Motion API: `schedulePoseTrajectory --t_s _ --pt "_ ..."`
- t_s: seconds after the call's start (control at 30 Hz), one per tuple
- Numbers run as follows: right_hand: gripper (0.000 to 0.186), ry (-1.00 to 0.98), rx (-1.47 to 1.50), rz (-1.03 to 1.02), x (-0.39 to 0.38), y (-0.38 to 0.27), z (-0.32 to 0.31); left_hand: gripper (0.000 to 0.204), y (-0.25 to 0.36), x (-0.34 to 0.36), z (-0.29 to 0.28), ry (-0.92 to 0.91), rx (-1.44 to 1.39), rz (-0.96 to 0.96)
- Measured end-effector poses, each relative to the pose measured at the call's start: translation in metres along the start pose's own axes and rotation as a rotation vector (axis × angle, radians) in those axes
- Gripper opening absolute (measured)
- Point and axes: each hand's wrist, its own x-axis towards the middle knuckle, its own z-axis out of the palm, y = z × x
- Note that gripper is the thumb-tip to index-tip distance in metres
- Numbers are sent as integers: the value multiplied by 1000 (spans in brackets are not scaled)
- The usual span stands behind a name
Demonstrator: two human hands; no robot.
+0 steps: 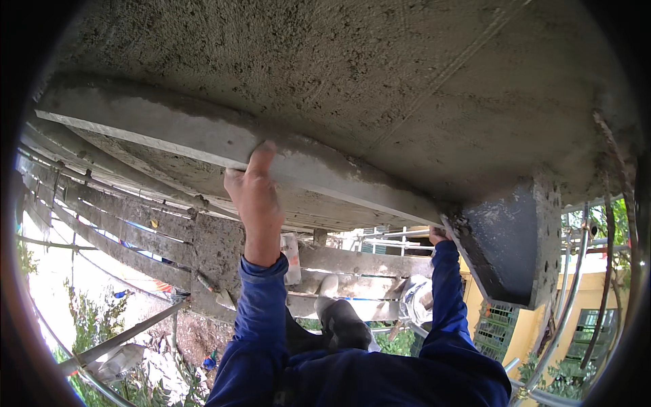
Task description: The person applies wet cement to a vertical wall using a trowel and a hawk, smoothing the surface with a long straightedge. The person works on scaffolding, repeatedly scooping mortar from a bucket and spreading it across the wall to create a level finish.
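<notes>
A long grey metal straightedge (319, 173) lies slantwise against a wall of wet grey plaster (305, 61), with fresh mortar built up along its upper edge. My left hand (258, 200) is closed round the bar near its middle, thumb on the front face. At the bar's right end, my right hand (438, 235) grips it from below; most of its fingers are hidden behind the end. A faint straight ridge runs diagonally across the plaster at the upper right.
Right of the bar juts a grey, plaster-smeared box-like piece (505, 234). Weathered scaffold planks (352, 263) run below, with what looks like a trowel (222, 297) on them. Metal scaffold poles (566, 298) stand at right. A dark shoe (344, 325) shows beneath me.
</notes>
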Motion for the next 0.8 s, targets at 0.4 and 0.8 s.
schedulePoseTrajectory --t_s 0.4,0.8 --pt "18 40 -443 -102 109 121 -171 22 -110 -117 -42 200 -737 -1123" --pt "14 150 -429 -131 263 122 -241 30 -307 -309 47 95 -852 -1212"
